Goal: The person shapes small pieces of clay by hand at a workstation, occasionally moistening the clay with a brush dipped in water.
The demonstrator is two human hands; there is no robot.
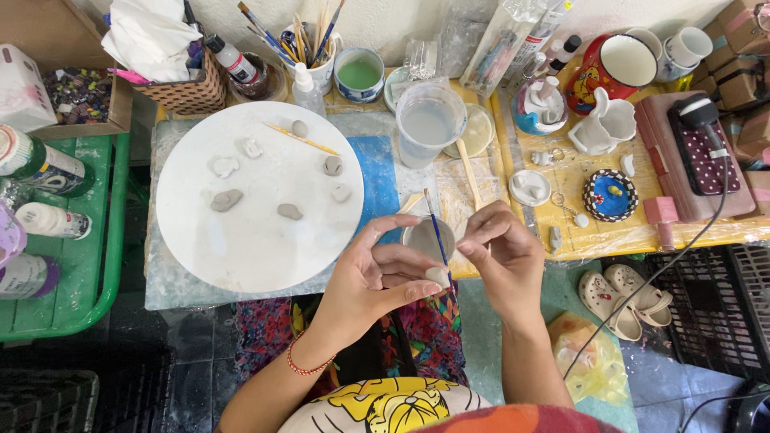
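L hand (pixel 377 277) grip pinching small clay piece (pixel 438 276); R hand (pixel 501 256) grip pinching thin paintbrush (pixel 438 232).

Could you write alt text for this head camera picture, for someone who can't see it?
Seen from above, a person's left hand pinches a small pale clay piece while the right hand holds a thin blue-handled paintbrush to it. Beyond lies a round white board dotted with small grey clay shapes, on a cluttered craft table with a cup of cloudy water.
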